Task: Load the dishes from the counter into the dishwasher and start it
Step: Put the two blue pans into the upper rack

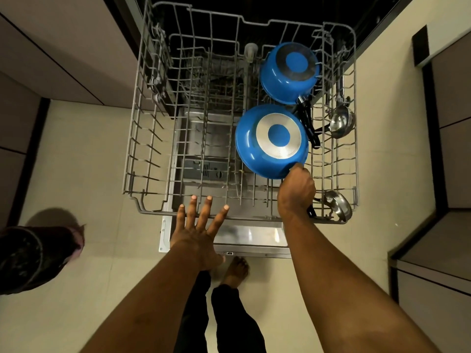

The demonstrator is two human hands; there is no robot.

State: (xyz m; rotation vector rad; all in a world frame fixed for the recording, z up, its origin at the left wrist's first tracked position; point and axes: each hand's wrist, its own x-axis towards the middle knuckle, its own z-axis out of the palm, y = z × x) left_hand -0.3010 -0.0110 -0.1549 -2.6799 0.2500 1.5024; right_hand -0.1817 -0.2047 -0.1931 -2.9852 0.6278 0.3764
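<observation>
The grey wire dishwasher rack (142,138) is pulled out over the open door (249,235). A blue frying pan (271,141) lies upside down in the rack's right half, and my right hand (297,191) grips its handle at the near side. Behind it a blue saucepan (289,72) sits upside down, its black handle pointing toward me. Two steel ladles lie along the right side, one far (340,122) and one near (337,203). My left hand (198,225) hovers with fingers spread at the rack's front rail.
The rack's left half holds only bare tines. Cabinet fronts (63,59) stand on the left and more on the right (448,154). A dark rounded object (33,256) sits on the tiled floor at left. My bare foot (235,270) stands just before the door's edge.
</observation>
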